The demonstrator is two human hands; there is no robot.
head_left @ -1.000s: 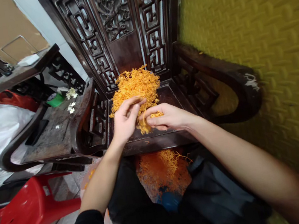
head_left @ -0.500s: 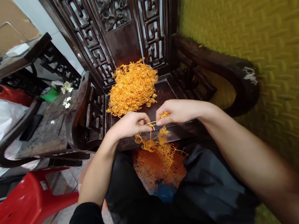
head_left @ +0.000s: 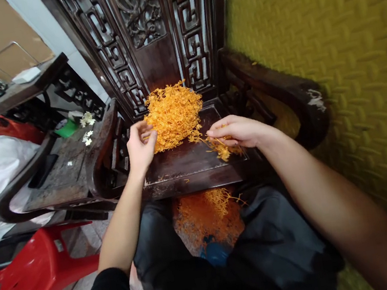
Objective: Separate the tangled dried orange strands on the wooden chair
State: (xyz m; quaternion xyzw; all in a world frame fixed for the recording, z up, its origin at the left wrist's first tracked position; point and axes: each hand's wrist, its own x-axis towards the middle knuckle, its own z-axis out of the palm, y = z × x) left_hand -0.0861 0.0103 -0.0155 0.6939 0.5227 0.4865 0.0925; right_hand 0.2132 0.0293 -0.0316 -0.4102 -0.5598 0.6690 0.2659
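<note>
Nearest to me, down between my knees, a heap of orange strands (head_left: 206, 212) lies low, below the front edge of the dark carved chair (head_left: 190, 172), and it sits there about as it did a second ago. What has changed is up on the seat: half a second ago my 2 hands were together at the front edge with a strand stretched between them and a clump hanging over the drop; now they have parted and gone back up the seat. My right hand (head_left: 238, 131) rests on the right side of the seat, fingers curled down over a small clump of strands (head_left: 221, 147) that spreads from under my palm toward the seat's front; the fingers look closed on it, though I cannot tell how firmly they pinch. My left hand (head_left: 141, 146) has gone to the left edge of the big pile (head_left: 172, 115), fingers bent and drawn in with the tips touching the strands at its rim, lightly gathered rather than clamped. I read that as 1 bunch done and dropped, with my left hand at the pile for more. The pile sits at the back middle of the seat, against the fretwork back. Farther left, beyond the armrest, a second dark chair seat (head_left: 64, 171) carries a few small white flowers (head_left: 86, 128) and a green thing too small to name, with a red plastic stool (head_left: 34, 280) near my left elbow.
</note>
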